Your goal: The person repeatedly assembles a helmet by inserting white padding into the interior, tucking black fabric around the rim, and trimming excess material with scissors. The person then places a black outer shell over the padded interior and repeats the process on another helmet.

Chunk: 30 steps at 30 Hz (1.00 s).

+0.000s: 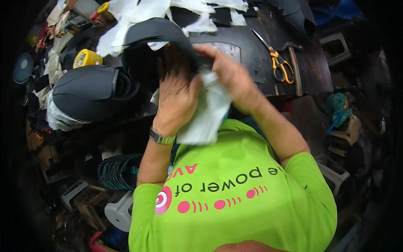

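Observation:
A curved black sheet piece (157, 31), leather-like and arched into a loop, stands at the bench's near edge. My left hand (175, 96) reaches into the loop with its fingers stretched out flat; the fingertips are partly in shadow. At the loop's right side, my right hand (233, 77) has its fingers bent around the edge, slightly smeared by motion. A white cloth-like lining (203, 119) hangs from that edge between my two wrists. Left of the loop rests a stack of black curved pieces (84, 92), nested together, with white material under it.
Orange-handled scissors (280, 67) and a hammer (295, 69) lie on the dark bench (260, 40) at right. White scraps (138, 14) spread across the back. A yellow round container (87, 59) sits behind the stack. Stools, one grey-white (119, 212), stand below the bench.

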Each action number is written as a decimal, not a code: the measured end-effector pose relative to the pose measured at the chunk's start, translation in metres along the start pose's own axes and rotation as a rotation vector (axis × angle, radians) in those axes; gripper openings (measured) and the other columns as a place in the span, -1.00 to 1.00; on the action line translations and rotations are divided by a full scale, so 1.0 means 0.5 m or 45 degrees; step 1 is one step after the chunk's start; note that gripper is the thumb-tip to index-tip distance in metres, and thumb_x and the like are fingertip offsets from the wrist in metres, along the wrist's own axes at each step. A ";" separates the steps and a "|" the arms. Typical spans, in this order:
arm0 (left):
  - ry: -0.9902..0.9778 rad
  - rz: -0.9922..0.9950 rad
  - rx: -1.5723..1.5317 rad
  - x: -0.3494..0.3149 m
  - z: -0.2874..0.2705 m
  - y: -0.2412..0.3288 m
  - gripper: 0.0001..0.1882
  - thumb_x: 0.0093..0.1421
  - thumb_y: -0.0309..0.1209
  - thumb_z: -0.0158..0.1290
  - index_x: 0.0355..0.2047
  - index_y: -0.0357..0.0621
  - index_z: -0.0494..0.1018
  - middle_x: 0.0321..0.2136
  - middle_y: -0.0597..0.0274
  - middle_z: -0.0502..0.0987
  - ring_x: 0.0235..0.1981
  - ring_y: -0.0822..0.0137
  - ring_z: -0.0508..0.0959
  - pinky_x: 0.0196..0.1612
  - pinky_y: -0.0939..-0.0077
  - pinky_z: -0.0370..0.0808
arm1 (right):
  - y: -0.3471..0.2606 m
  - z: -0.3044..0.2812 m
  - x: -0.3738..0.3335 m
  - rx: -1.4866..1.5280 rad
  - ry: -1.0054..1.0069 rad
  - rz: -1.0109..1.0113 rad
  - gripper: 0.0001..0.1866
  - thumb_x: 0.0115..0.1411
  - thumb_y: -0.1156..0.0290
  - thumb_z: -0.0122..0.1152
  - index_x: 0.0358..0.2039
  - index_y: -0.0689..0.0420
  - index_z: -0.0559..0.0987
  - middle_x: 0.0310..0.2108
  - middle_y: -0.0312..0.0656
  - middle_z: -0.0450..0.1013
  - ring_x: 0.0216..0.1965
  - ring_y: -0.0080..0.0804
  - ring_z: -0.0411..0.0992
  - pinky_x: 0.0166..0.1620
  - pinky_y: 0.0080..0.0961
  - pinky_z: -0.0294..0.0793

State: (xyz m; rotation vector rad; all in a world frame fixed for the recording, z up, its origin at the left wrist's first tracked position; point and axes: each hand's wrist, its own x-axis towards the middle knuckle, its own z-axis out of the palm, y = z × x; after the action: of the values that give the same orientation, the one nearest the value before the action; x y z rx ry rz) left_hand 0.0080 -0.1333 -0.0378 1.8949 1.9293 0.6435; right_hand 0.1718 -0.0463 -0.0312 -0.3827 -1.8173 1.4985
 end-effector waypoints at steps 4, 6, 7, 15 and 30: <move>0.201 0.239 0.452 0.030 0.096 -0.049 -0.04 0.29 0.22 0.01 0.36 -0.42 0.19 0.37 -0.29 0.20 0.43 -0.17 0.15 0.47 -0.08 -0.06 | -0.005 -0.086 0.005 -0.536 0.306 -0.160 -0.57 0.38 0.38 0.18 0.23 0.16 0.48 0.19 -0.08 0.45 0.24 -0.31 0.40 0.24 -0.44 0.37; 0.253 0.251 0.464 0.026 0.119 -0.063 -0.03 0.28 0.24 0.01 0.36 -0.41 0.20 0.37 -0.29 0.20 0.43 -0.16 0.15 0.46 -0.10 -0.06 | -0.012 -0.109 -0.009 -0.644 -0.053 -0.344 -0.56 0.30 0.61 0.19 0.20 0.17 0.52 0.20 -0.06 0.46 0.31 -0.25 0.34 0.32 -0.44 0.30; 0.338 0.312 0.492 0.023 0.123 -0.064 -0.03 0.28 0.25 0.01 0.35 -0.41 0.20 0.38 -0.29 0.20 0.43 -0.15 0.16 0.46 -0.11 -0.05 | -0.010 -0.112 -0.010 -0.906 -0.221 -0.337 -0.47 0.16 0.70 0.23 0.17 0.10 0.55 0.20 -0.10 0.46 0.33 -0.14 0.33 0.35 -0.30 0.27; 0.145 0.420 0.344 0.004 0.080 -0.066 -0.20 0.32 0.17 0.00 0.33 -0.20 0.32 0.34 0.00 0.34 0.37 0.00 0.29 0.41 -0.18 0.09 | 0.025 -0.163 0.026 -1.532 -0.443 -0.450 -0.64 0.10 0.50 0.36 -0.04 0.03 0.69 0.23 -0.31 0.45 0.35 -0.27 0.27 0.38 -0.11 0.16; 0.164 0.321 -0.040 0.021 0.049 0.030 -0.39 0.09 0.00 0.37 -0.09 -0.26 0.51 -0.07 -0.05 0.50 0.03 -0.05 0.48 0.15 0.13 0.38 | 0.032 -0.171 0.019 -0.985 -0.492 -0.040 -0.30 -0.12 0.55 0.47 0.14 0.03 0.58 0.25 -0.16 0.39 0.32 -0.08 0.27 0.37 -0.17 0.25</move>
State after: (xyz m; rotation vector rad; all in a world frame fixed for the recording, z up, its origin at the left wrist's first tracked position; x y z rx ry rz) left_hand 0.0334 -0.1211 -0.0491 2.1438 1.7561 0.8836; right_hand 0.2215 0.0254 -0.0388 -0.4401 -2.6716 0.8219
